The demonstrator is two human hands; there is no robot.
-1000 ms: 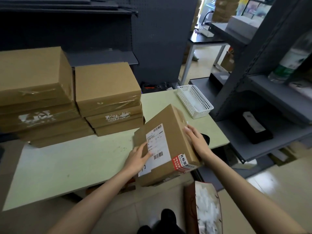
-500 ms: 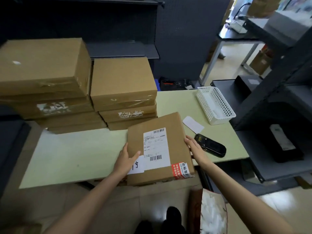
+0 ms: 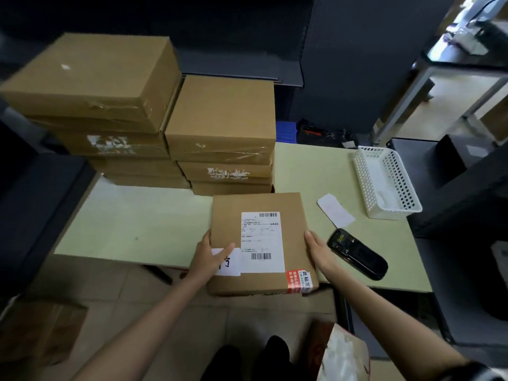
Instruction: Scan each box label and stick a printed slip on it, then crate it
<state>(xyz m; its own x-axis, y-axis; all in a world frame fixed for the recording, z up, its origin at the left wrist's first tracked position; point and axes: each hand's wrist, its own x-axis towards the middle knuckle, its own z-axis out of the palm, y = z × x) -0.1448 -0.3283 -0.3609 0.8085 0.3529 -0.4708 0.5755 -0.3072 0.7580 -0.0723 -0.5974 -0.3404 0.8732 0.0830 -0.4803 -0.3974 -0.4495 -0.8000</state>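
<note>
Two stacks of brown cartons [image 3: 176,127] stand beyond and to the left of the hands, at the back of the pale green worktop [image 3: 132,229]. Between the hands lies the labelled box [image 3: 258,243], flat at the near edge and slightly overhanging it, its long axis running away from the person. The left hand [image 3: 209,259] grips the box's left edge, thumb lying across a small white slip [image 3: 229,262] with a handwritten mark, beside the shipping label [image 3: 262,240]. The right hand [image 3: 319,253] presses its straight fingers against the box's right edge, without curling round it.

Just right of the right hand lies the black handheld scanner [image 3: 357,254], angled with its long axis pointing toward the person's right. Beyond it sits a loose white slip [image 3: 335,210], and farther right a white perforated basket [image 3: 384,182]. The right hand is clearly nearer the scanner, so a short reach rightward looks like the natural way to pick it up for scanning.
</note>
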